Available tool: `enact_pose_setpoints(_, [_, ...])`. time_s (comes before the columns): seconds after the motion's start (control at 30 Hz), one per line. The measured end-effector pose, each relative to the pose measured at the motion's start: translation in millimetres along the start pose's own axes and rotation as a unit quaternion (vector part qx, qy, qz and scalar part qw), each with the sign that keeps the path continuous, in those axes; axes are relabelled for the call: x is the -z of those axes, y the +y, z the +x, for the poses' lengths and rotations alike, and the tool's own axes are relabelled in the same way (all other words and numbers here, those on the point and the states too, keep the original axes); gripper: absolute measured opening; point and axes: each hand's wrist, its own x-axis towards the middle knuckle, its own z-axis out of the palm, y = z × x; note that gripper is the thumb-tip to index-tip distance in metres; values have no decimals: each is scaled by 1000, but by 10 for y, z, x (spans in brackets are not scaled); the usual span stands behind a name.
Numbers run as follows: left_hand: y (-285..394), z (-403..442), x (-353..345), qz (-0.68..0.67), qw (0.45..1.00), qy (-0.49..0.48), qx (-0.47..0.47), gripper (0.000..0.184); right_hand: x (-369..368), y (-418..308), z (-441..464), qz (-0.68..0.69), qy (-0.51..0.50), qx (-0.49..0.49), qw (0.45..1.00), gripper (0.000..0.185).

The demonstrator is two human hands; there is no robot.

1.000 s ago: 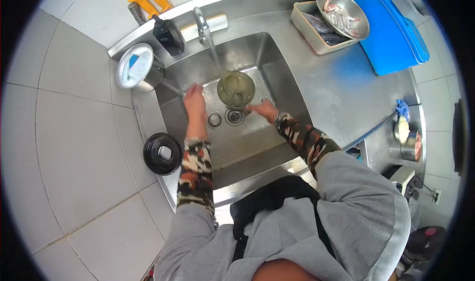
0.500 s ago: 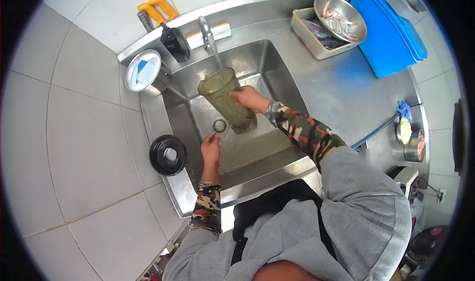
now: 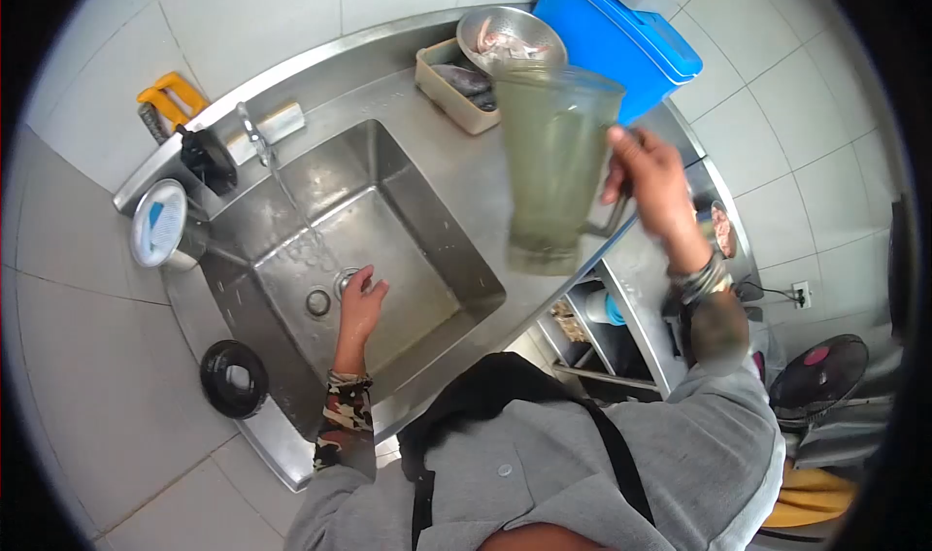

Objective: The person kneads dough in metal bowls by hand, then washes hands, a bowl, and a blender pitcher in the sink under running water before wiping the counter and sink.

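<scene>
By its handle, my right hand (image 3: pixel 652 187) holds a greenish see-through blender jar (image 3: pixel 553 163) upright, raised over the counter to the right of the sink. The jar looks empty and hides part of the counter behind it. Down in the steel sink (image 3: pixel 408 245) is my left hand (image 3: pixel 359 313), with thumb and fingers apart. Close to its fingertips lies a small shiny round piece (image 3: pixel 344 279); whether they touch I cannot tell. A dark-centred ring (image 3: pixel 317 303) shows on the sink floor beside it. Water runs from the faucet (image 3: pixel 256 135) into the sink.
A black round lid-like piece (image 3: pixel 234 378) and a metal pot (image 3: pixel 184 245) stand along the sink's left edge. Behind are yellow-handled tools (image 3: pixel 175 100) and a black bottle (image 3: pixel 207 161). A fish tub (image 3: pixel 466 112), metal colander (image 3: pixel 524 29) and blue cooler (image 3: pixel 621 36) stand at the back right.
My right hand has lifted the blender jar from under the running water, up and right, out of the sink. My left hand stays low in the sink. The view has turned right.
</scene>
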Motion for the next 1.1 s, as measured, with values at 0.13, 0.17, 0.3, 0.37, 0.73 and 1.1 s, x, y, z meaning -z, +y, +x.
enact_pose_setpoints(0.13, [283,-18,-952,88,987,-96,-91,53,845,164,857,-90,0,-31,995,37])
enact_pose_setpoints(0.17, [495,-98,-1229,112,978,-124,-125,52,1047,299,1099,-126,-5,-63,990,36])
enact_pose_setpoints(0.3, [955,-341,-2555,184,907,-266,-270,51,1708,733,1860,-233,-30,-128,964,35])
enact_pose_setpoints(0.37, [960,-363,-3290,214,866,-312,-326,51,1963,919,2166,-240,-57,-116,962,37])
enact_pose_setpoints(0.73, [1004,154,-5737,335,855,-204,-338,63,2421,1121,2636,-349,-221,-41,910,47])
enact_pose_setpoints(1.1, [1024,273,-6175,333,881,-79,-328,65,2139,887,2480,-540,-250,60,801,45])
